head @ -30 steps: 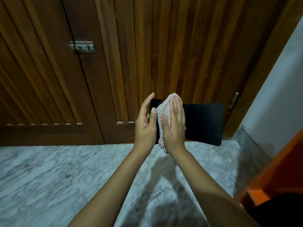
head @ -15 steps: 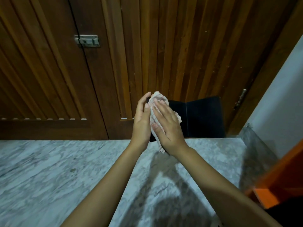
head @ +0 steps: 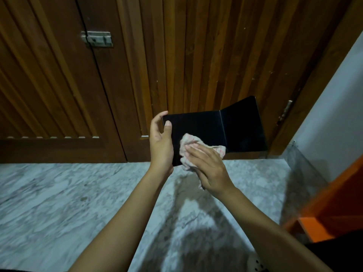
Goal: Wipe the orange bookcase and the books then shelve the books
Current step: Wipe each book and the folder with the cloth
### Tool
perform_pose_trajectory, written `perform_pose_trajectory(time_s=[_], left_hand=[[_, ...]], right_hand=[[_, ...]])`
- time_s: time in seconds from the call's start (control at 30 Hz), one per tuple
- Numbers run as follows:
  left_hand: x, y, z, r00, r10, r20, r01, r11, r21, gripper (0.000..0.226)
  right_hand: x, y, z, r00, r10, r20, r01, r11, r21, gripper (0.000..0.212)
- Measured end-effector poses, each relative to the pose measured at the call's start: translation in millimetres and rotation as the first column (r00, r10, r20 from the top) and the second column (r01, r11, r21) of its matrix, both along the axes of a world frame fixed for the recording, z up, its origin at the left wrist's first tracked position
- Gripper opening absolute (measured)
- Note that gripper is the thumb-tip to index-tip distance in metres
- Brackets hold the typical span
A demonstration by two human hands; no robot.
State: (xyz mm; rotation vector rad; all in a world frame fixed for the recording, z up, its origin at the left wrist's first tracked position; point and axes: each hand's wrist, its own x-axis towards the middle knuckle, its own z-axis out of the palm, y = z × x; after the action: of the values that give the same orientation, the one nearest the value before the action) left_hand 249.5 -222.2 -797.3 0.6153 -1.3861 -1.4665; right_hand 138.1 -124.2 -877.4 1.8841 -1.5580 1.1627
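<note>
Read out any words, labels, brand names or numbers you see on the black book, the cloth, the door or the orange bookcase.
No readable text anywhere in the head view.
black book: plain dark cover, no lettering shows.
cloth: faint pattern only.
door latch: no marking legible.
orange bookcase: no label.

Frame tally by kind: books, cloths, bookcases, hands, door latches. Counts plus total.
Books: 1, the black open book
Cloths: 1, the crumpled pink-and-white cloth
Bookcases: 1, the orange bookcase, partly in view
Hands: 2, left hand and right hand
Door latches: 1, the silver metal latch
Total: 6
</note>
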Motion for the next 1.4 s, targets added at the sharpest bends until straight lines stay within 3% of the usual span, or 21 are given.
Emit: perform_pose_trajectory(time_s=[0.1,0.2,0.27,0.33,0.47,0.53,0.63,0.73,0.93,1.17,1.3,1.4], left_hand=[[0,-3,0,1.0,0.025,0.0,-0.025,0.999,-0.032,0.022],[1,-4,-3,0.997,0.082,0.015,-0.079,0.983,-0.163,0.024],[2,-5,-7,0.985,0.159,0.063,-0.139,0.958,-0.25,0.026],[3,-9,-14,0.965,0.232,0.122,-0.189,0.937,-0.293,0.028],[10,-12,-22,0.943,0.253,0.215,-0.167,0.921,-0.353,0.03],[14,-12,-21,0.939,0.262,0.221,-0.168,0.914,-0.369,0.031],[15,-11,-13,0.947,0.258,0.192,-0.164,0.9,-0.403,0.031],[14,-7,-7,0.95,0.247,0.189,-0.135,0.874,-0.467,0.03],[15,-8,-18,0.951,0.264,0.16,-0.182,0.897,-0.403,0.031],[7,-11,-39,0.903,0.316,0.29,-0.198,0.907,-0.371,0.031],[5,-8,-49,0.883,0.335,0.33,-0.215,0.912,-0.349,0.031],[5,6,-50,0.911,0.275,0.308,-0.145,0.911,-0.386,0.03]], right_hand=[[-6,3,-15,0.963,-0.155,0.222,0.171,0.984,-0.053,0.032],[0,9,-19,0.786,-0.289,0.547,0.325,0.945,0.034,0.032],[8,9,-9,0.705,-0.315,0.635,0.365,0.93,0.055,0.031],[12,7,13,0.72,-0.298,0.626,0.391,0.92,-0.011,0.027],[-16,2,50,0.822,-0.331,0.463,0.437,0.889,-0.139,0.024],[-37,3,50,0.863,-0.364,0.35,0.412,0.908,-0.07,0.024],[-56,6,29,0.91,-0.386,0.154,0.361,0.918,0.164,0.031],[-55,8,8,0.914,-0.396,0.086,0.365,0.897,0.249,0.032],[-43,23,-18,0.915,-0.377,0.145,0.325,0.9,0.29,0.03],[-29,28,-22,0.851,-0.403,0.337,0.232,0.864,0.446,0.021],[-17,19,-3,0.682,-0.403,0.61,0.24,0.912,0.334,0.018],[-16,2,9,0.7,-0.369,0.611,0.293,0.929,0.226,0.019]])
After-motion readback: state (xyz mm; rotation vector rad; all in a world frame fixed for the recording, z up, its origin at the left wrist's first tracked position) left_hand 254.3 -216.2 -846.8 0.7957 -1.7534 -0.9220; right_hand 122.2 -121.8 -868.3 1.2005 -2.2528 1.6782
